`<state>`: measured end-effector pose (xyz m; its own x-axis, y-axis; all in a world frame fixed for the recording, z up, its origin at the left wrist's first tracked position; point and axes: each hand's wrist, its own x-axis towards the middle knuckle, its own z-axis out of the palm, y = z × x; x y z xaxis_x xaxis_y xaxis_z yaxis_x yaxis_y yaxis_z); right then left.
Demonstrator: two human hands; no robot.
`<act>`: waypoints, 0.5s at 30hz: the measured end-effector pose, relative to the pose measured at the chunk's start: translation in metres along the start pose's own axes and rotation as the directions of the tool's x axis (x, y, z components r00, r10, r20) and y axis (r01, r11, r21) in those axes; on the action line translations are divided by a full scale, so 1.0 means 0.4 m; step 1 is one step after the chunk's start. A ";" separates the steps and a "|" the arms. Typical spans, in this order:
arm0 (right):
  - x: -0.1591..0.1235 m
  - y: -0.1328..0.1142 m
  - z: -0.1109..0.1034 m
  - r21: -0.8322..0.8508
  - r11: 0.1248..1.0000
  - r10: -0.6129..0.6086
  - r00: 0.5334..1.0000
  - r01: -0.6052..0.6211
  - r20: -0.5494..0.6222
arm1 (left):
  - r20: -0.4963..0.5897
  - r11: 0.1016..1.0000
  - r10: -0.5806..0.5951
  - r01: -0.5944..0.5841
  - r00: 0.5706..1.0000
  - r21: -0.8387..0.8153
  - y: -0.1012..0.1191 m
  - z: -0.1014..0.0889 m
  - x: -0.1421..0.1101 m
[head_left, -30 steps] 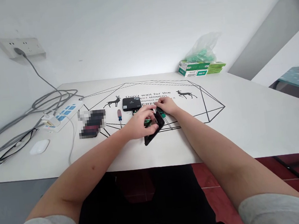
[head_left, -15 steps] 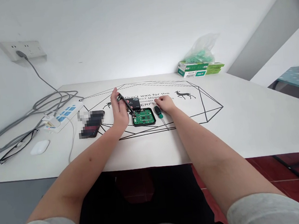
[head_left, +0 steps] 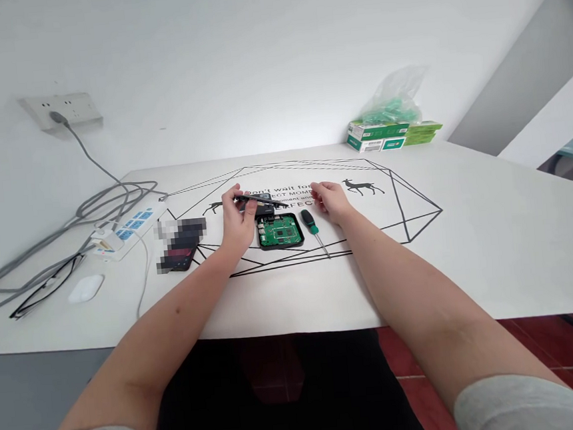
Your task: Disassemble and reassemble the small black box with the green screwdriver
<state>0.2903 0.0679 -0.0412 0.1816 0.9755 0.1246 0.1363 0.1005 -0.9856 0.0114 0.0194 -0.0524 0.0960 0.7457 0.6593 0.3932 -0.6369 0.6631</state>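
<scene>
My left hand [head_left: 238, 220] grips a thin black cover [head_left: 268, 199] by its left end, holding it nearly level above the table. Below it lies an opened black case with a green circuit board [head_left: 280, 231] facing up. A black box-like item [head_left: 265, 211] sits just behind the case, partly hidden by the cover. My right hand [head_left: 333, 201] has its fingers curled in a pinch to the right of the board; whatever may be between the fingertips is hidden. Near that hand, a screwdriver [head_left: 309, 221] with a black and green handle rests on the table, its shaft pointing toward me.
On the left are a phone [head_left: 183, 245], a white earbud case [head_left: 86, 288], glasses [head_left: 46, 286] and a power strip [head_left: 130, 232] with a coiled grey cable. Green and white boxes [head_left: 380, 134] under a plastic bag [head_left: 397, 101] stand against the wall at the back right.
The cover in my left hand has swung from a steep tilt to almost level. My right hand has lifted slightly away from the screwdriver handle. The whole view has shifted a little.
</scene>
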 end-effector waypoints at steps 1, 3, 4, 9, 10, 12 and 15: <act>0.001 -0.003 0.006 0.012 1.000 -0.009 1.000 0.009 0.002 | -0.020 0.999 0.005 -0.006 1.000 -0.035 -0.004 0.000 0.002; 0.000 -0.011 0.022 0.030 0.999 -0.031 0.999 0.031 0.009 | -0.065 0.995 0.010 -0.017 0.998 -0.097 -0.008 -0.001 0.004; -0.002 -0.018 0.030 0.038 0.998 -0.043 0.999 0.042 0.015 | -0.054 0.995 0.015 -0.020 0.998 -0.093 -0.009 -0.001 0.004; -0.030 -0.082 0.045 0.064 0.996 -0.067 0.988 0.058 0.140 | 0.060 0.997 0.002 -0.006 0.998 0.072 -0.008 -0.009 0.003; -0.040 -0.097 0.045 0.064 0.998 -0.039 0.964 0.023 0.264 | 0.073 0.996 0.010 -0.016 0.997 0.085 -0.008 -0.010 0.003; -0.064 -0.126 0.047 -0.002 0.998 0.060 0.891 -0.066 0.451 | 0.072 0.998 0.041 -0.045 0.997 0.051 -0.012 -0.009 0.003; -0.106 -0.158 0.063 -0.104 0.970 0.240 0.808 -0.218 0.538 | 0.045 0.996 0.074 -0.071 0.996 -0.062 -0.017 -0.006 0.004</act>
<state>0.2495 0.0249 0.0131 -0.3443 0.9179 -0.1974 0.1942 -0.1360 -0.9715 0.0067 0.0245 -0.0548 0.1660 0.7045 0.6900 0.3283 -0.6993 0.6350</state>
